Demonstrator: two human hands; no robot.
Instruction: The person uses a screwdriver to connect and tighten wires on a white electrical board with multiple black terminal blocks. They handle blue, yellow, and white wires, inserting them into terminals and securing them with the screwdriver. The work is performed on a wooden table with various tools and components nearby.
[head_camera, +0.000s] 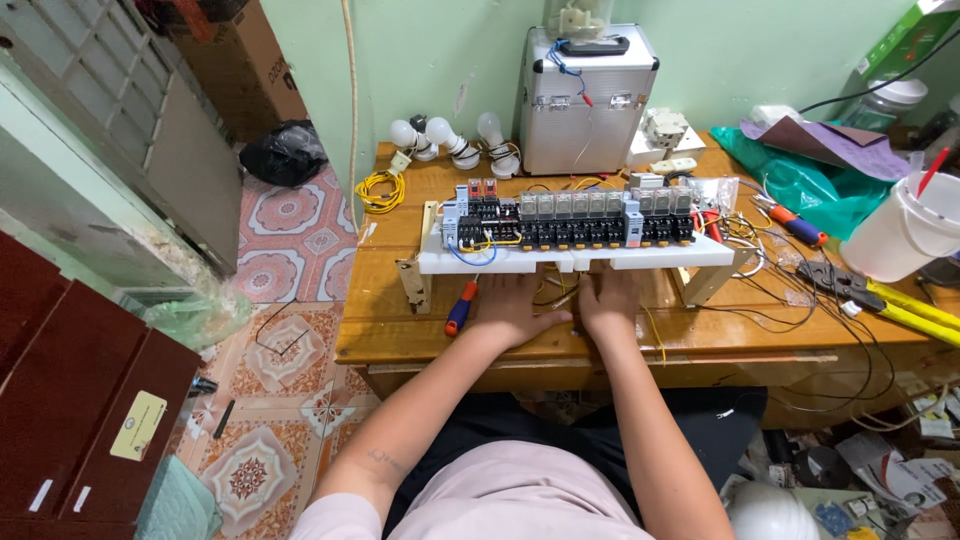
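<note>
My left hand and my right hand rest side by side on the wooden table, fingers reaching under the front edge of a white panel. The panel is propped at a tilt and carries a row of black relays and terminal blocks with yellow and blue wires. Loose thin wires lie between my fingertips; whether either hand pinches one is hidden. A red and blue screwdriver lies just left of my left hand.
A silver metal case stands at the back against the green wall, with three light bulbs and a yellow wire coil to its left. A white bucket, pliers and yellow-handled tools sit at the right. Dark red cabinet at left.
</note>
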